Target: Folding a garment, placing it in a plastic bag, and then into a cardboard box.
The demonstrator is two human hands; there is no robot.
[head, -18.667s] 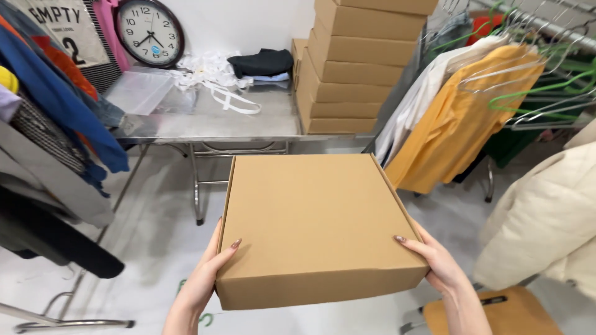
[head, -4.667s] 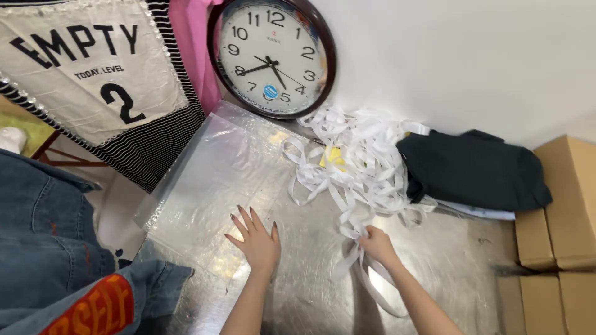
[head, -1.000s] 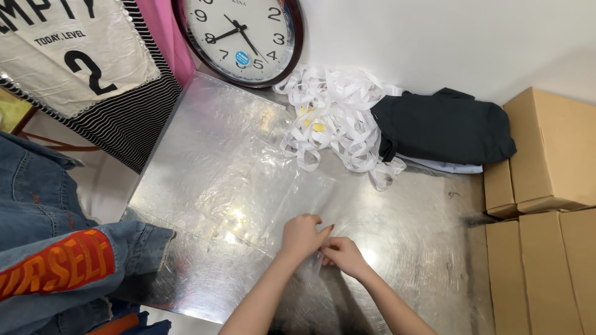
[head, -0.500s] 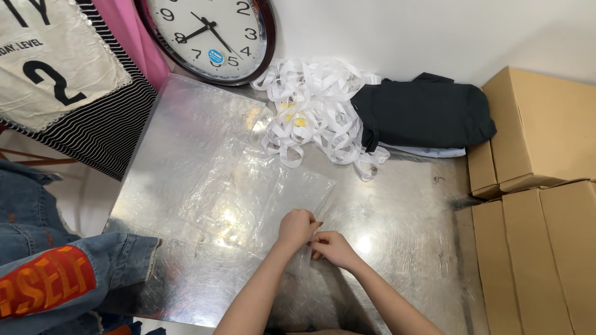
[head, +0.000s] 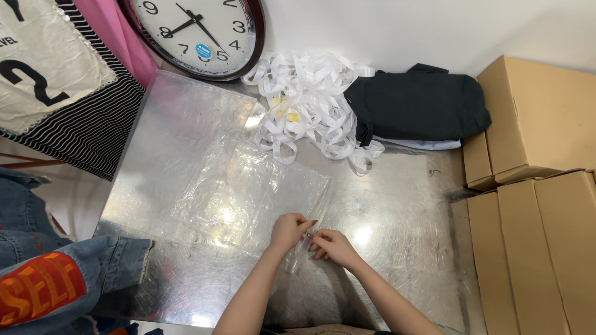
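A clear plastic bag [head: 273, 192] lies flat on the shiny metal table [head: 397, 217], on top of a larger stack of clear bags [head: 174, 149]. My left hand [head: 289, 231] and my right hand [head: 331, 244] meet at the bag's near right corner. Both pinch its edge between the fingertips. Their fingers almost touch each other. My forearms come in from the bottom middle of the view.
A tangle of white plastic strips [head: 310, 99] and a folded black garment [head: 419, 108] lie at the back. A round wall clock [head: 198, 31] leans behind. Cardboard boxes [head: 534, 186] are stacked on the right. Denim clothing [head: 43, 273] hangs at lower left.
Both hands have stayed together at the bag's edge. The view has shifted slightly, so the table sits lower and more to the right.
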